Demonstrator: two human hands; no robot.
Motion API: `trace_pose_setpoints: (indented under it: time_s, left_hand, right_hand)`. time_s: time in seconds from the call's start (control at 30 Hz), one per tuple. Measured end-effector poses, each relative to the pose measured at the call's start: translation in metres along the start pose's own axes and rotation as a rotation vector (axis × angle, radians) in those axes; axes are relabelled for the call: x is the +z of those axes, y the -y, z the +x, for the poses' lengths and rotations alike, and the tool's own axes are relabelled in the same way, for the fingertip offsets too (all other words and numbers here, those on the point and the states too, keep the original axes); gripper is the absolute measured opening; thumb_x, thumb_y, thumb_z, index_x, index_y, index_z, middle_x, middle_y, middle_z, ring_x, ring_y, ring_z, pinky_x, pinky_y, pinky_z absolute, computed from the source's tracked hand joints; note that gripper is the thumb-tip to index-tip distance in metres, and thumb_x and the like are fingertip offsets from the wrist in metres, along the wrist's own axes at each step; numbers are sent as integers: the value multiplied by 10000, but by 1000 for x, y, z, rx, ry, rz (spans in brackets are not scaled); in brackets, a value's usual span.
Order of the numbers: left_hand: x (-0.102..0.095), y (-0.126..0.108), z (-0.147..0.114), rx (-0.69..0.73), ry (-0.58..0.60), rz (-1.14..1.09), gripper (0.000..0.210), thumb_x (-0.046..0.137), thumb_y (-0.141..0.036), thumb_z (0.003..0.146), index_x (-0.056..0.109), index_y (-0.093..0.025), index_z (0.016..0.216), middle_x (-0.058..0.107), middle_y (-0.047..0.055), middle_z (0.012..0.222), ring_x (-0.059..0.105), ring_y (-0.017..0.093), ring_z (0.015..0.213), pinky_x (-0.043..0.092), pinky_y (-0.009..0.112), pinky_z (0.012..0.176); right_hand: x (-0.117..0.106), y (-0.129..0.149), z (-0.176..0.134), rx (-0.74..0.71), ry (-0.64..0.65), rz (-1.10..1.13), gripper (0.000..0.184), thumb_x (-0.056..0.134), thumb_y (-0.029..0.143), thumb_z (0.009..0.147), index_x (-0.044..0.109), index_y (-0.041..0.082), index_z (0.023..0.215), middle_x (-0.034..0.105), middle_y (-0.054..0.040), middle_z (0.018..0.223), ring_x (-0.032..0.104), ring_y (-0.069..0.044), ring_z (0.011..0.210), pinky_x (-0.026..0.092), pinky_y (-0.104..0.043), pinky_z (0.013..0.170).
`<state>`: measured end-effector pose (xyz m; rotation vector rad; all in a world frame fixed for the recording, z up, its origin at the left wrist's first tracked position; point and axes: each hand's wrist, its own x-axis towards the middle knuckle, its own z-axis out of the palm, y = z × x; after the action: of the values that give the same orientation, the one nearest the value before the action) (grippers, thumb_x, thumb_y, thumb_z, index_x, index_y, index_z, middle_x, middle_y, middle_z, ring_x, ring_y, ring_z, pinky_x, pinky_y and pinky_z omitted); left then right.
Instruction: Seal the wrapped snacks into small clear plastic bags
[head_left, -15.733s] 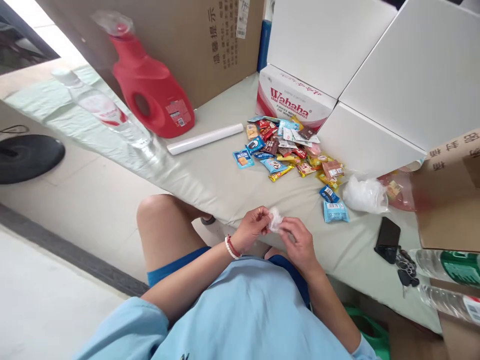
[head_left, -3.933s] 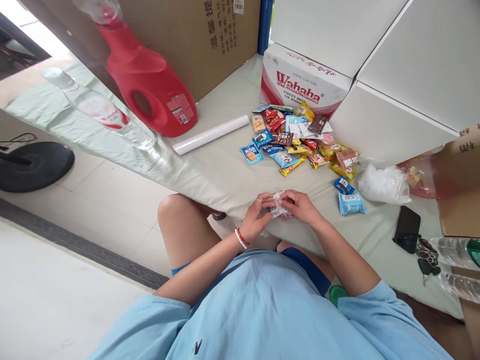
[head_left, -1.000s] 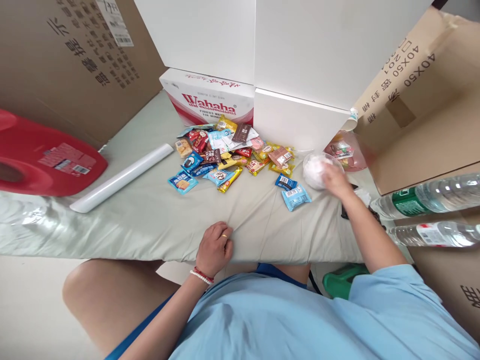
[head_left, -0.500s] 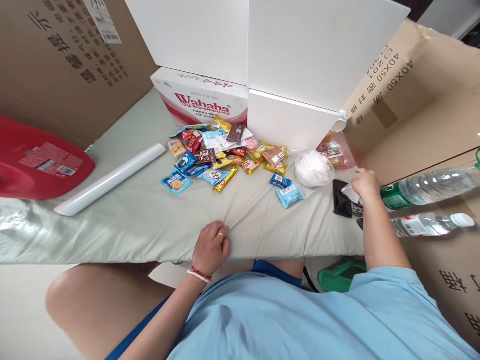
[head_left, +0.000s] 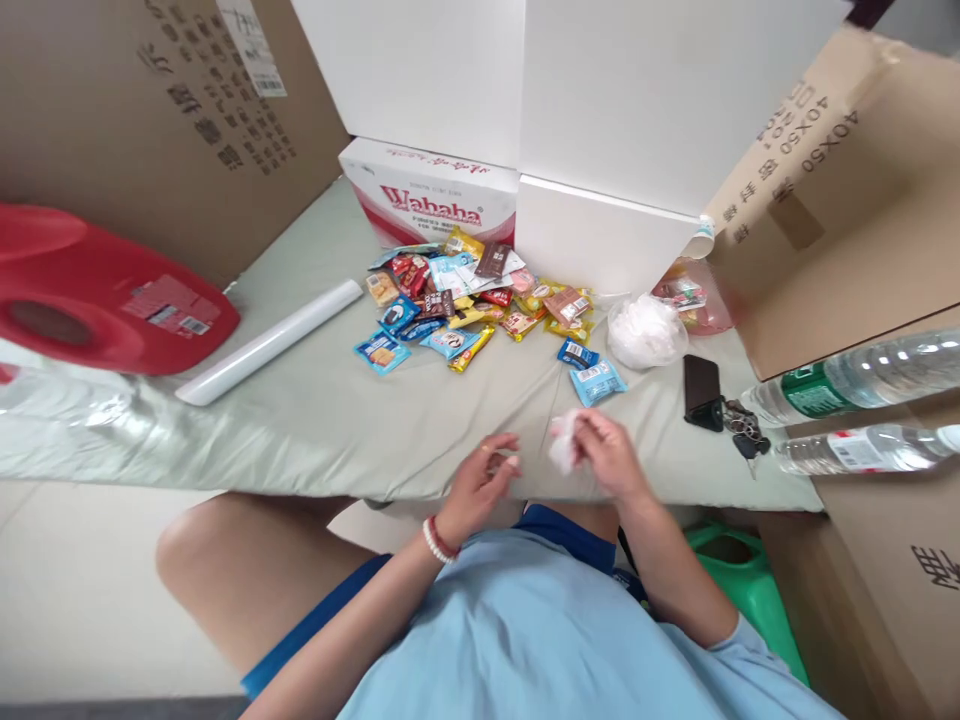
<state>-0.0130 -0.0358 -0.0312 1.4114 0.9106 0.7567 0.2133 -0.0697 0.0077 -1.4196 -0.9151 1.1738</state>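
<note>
A crumpled, whitish thin plastic bag (head_left: 562,446) is pinched in my right hand (head_left: 606,455), raised a little over the front of the cloth-covered table. To its left, my left hand (head_left: 480,488) faces it with loosely bent fingers set apart and nothing in them. Beyond my hands lie a light blue snack packet (head_left: 598,382) and a darker blue packet (head_left: 577,353). A clear bowl-shaped bundle of white plastic (head_left: 646,332) sits behind these. Several wrapped snacks (head_left: 450,342) are heaped farther left, in front of a Wahaha carton (head_left: 435,200).
On the right are a black phone (head_left: 703,392), keys (head_left: 746,430) and two plastic bottles (head_left: 821,390) lying on their sides. A white roll (head_left: 270,342) and a red jug (head_left: 112,300) occupy the left. White panels (head_left: 600,100) and cardboard (head_left: 840,180) stand around the table (head_left: 337,430).
My right hand has come from beside the phone to the front middle, carrying the plastic bag. My left hand has lifted off the table edge and its fingers have opened. The view has shifted.
</note>
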Motion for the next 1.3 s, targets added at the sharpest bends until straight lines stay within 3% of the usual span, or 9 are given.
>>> trace_pose_setpoints:
  time_s: [0.03,0.13,0.27,0.4,0.67,0.87,1.03,1.17,1.3]
  left_hand:
    - [7,-3,0,-68,59,-133,400,647,-512,906,595,-206,1159,679,83,1080,670,157,758,508,249,538]
    - [13,-3,2,-209,-51,-327,457,776,-572,775,584,-182,916,664,8,772,593,114,589,463,228,504]
    - [-4,3,-3,-300,-285,-362,461,801,-587,717,605,-180,810,634,-17,624,548,111,513,378,228,471]
    - [-12,1,-11,-220,-321,-295,380,737,-541,794,632,-177,813,594,-28,600,514,107,522,381,244,515]
    - [-37,12,-19,-145,-490,-262,368,682,-554,848,572,-203,821,530,-43,670,441,105,603,359,241,578]
    - [-39,6,-21,-183,-398,-422,453,707,-628,803,575,-195,789,484,-55,628,393,93,566,319,245,553]
    - [-55,12,-24,-210,-439,-496,451,741,-606,782,561,-192,776,453,-64,606,390,81,545,297,229,525]
    - [-69,17,-32,-221,-396,-520,423,714,-581,818,564,-187,790,509,-34,679,452,90,607,361,220,549]
    - [-62,14,-37,-89,-421,-404,482,721,-596,814,582,-204,1058,591,91,1178,594,198,1037,522,281,745]
  right_hand:
    - [24,-9,-6,9,75,-7,333,672,561,881,717,241,963,651,-6,684,530,-143,533,446,-273,506]
    - [59,-29,-15,23,90,-17,322,720,541,847,726,235,946,603,17,657,501,-124,543,415,-252,510]
    - [58,-33,-11,39,10,8,314,731,522,837,687,239,966,611,12,753,470,-113,568,386,-235,485]
    - [65,-27,-11,-33,243,-156,330,786,429,798,686,250,1057,672,-37,1016,576,-168,829,490,-256,627]
    - [72,-28,0,2,106,-110,257,775,451,793,638,245,862,591,11,775,490,-141,649,435,-257,572]
    - [98,-21,-6,-217,379,-377,163,738,397,849,733,295,977,670,-52,997,596,-221,891,512,-352,774]
    - [95,-17,3,-46,208,-194,245,768,473,824,696,240,848,632,2,776,533,-152,688,454,-282,668]
    - [85,-13,11,120,225,-48,323,829,498,765,677,215,797,542,29,677,455,-112,602,400,-245,575]
    - [93,-12,8,234,180,115,404,848,531,734,599,213,730,488,40,625,402,-96,560,329,-214,490]
